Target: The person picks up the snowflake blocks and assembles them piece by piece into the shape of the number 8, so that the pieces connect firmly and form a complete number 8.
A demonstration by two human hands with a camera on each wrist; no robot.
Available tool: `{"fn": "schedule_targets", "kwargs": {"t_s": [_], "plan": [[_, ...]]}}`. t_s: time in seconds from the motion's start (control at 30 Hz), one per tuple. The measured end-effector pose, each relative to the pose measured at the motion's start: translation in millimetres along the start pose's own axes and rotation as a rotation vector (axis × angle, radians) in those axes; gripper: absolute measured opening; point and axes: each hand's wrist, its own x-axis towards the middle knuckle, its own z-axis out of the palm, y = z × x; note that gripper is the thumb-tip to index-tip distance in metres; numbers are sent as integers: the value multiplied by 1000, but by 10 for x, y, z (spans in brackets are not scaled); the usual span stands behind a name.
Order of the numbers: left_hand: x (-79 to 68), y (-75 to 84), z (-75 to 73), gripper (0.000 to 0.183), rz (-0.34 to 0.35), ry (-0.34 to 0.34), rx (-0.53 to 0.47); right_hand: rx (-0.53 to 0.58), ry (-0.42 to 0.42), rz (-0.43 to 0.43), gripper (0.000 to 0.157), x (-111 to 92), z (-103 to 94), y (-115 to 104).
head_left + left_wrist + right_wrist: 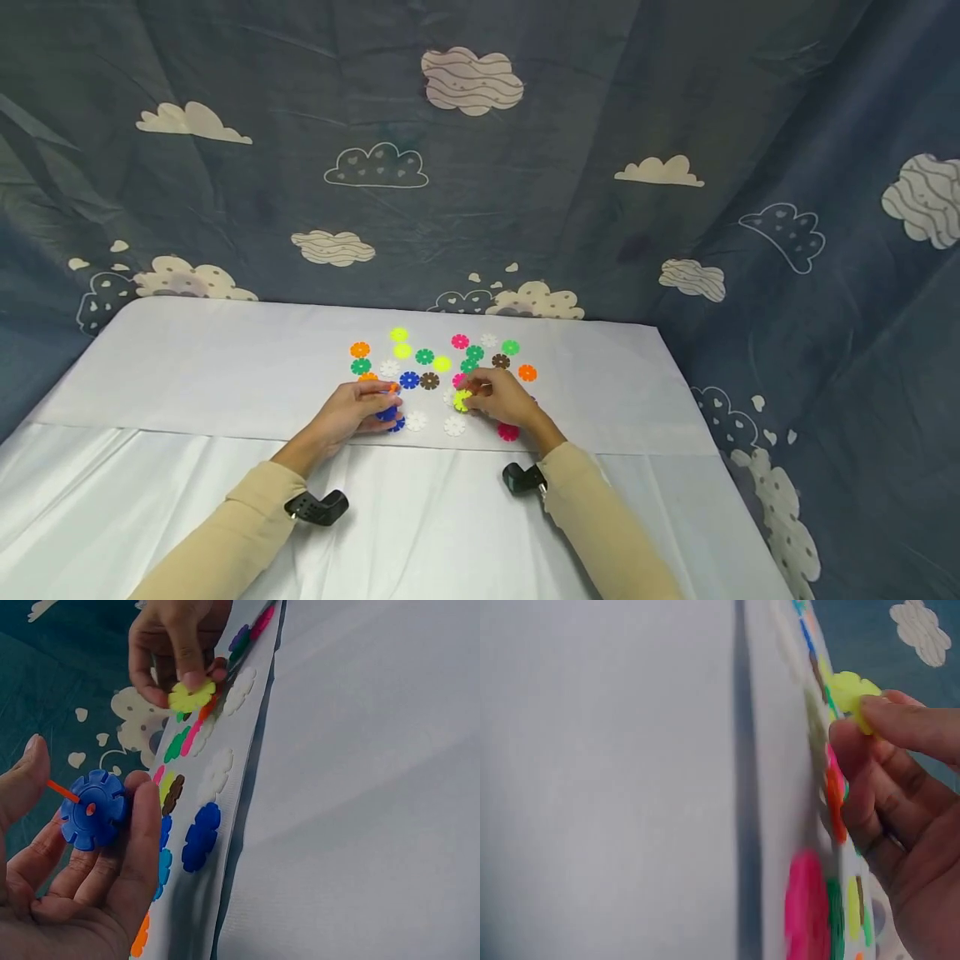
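Left hand (358, 410), fingers part-curled, grips a blue disc (101, 823), orange piece (63, 790) apparently joined; right hand (501, 397) pinches a yellow disc (192, 697), seemingly unjoined; other discs (429, 381) lie loose.

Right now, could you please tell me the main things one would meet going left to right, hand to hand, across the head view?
Left hand, flat blue disc, brown disc, pinched yellow disc, right hand.
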Motion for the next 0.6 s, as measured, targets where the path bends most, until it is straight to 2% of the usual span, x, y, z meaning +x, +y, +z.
{"fn": "schedule_targets", "kwargs": {"t_s": [0.13,0.2,0.4,0.6], "plan": [[-3,-3,2,47,-8,4,-13,252,14,-18,24,86,79,-70],[-1,-2,6,47,-12,7,-17,337,23,-31,25,141,120,-138],[11,7,16,44,-1,12,-14,472,47,-86,23,257,220,-414],[27,1,49,40,24,11,17,533,51,-187,23,359,338,-505]]}}
